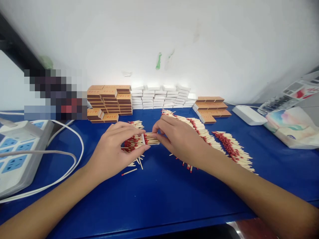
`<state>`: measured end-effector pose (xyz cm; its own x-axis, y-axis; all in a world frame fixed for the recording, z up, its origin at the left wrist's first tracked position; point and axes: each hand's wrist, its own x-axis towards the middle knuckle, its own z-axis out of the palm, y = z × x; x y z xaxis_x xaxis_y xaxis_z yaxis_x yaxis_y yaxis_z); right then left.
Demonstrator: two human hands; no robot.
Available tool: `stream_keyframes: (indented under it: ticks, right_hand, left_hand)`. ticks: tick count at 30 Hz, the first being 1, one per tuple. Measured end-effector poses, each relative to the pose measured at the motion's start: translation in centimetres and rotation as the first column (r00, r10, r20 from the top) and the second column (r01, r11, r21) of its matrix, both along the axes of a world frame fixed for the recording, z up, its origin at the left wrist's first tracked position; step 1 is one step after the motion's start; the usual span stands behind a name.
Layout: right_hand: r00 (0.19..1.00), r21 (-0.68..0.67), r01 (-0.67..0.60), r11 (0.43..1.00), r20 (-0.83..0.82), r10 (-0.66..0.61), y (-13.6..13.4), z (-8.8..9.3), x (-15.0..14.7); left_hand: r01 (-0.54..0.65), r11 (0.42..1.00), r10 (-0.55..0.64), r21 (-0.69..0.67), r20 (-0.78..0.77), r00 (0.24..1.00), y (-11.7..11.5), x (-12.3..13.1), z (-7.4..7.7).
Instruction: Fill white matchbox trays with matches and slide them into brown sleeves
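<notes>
My left hand (113,149) grips a small white matchbox tray (143,139) between thumb and fingers; only a narrow edge of it shows. From its right side reach several matches (151,138) with pale sticks. My right hand (183,137) pinches with thumb and forefinger at the right ends of these matches; its other fingers are curled. Behind and below my left hand lies a heap of red-tipped matches (131,142), partly covered by the hand. One loose match (129,172) lies in front of it.
Brown matchboxes (109,99) are stacked at the back left, more brown matchboxes (211,108) at the back right. White trays (159,98) stand between them. Match rows (231,147) spread rightward. A power strip (22,156) with cables is left; a tissue pack (291,127) is right.
</notes>
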<state>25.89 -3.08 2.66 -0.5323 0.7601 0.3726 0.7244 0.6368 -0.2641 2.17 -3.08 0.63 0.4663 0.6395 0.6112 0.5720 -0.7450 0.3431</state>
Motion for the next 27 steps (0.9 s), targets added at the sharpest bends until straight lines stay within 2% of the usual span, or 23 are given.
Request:
stream_keyframes:
  ticks: [3,6,11,16,21,27]
  right_hand:
    - [0.999,0.032,-0.011,0.999,-0.030,0.012,0.0,-0.2,-0.1]
    - [0.998,0.034,-0.003,0.999,-0.055,0.005,-0.3,-0.3,-0.3]
    - [0.986,-0.114,-0.087,0.990,0.135,0.102,-0.9,-1.2,-1.0]
    - [0.974,-0.211,-0.105,0.972,0.175,0.143,-0.8,-1.9,-1.4]
    - [0.968,-0.150,-0.161,0.976,0.170,0.185,-0.7,-2.6,-1.4]
    - [0.971,-0.179,-0.124,0.976,0.183,0.157,-0.3,-3.0,-1.3]
  left_hand:
    - [-0.021,0.999,0.021,0.023,0.006,1.000,0.1,-0.1,0.2]
    - [-0.120,0.991,0.118,0.064,0.025,0.993,0.6,-0.5,0.4]
    - [-0.239,0.969,0.237,0.068,0.039,0.971,1.3,-1.2,0.3]
    - [-0.215,0.975,0.213,0.060,0.032,0.977,1.3,-1.3,0.2]
    - [-0.210,0.976,0.208,0.058,0.037,0.977,1.2,-1.3,0.2]
    - [-0.198,0.978,0.197,0.057,0.032,0.980,1.3,-1.2,0.2]
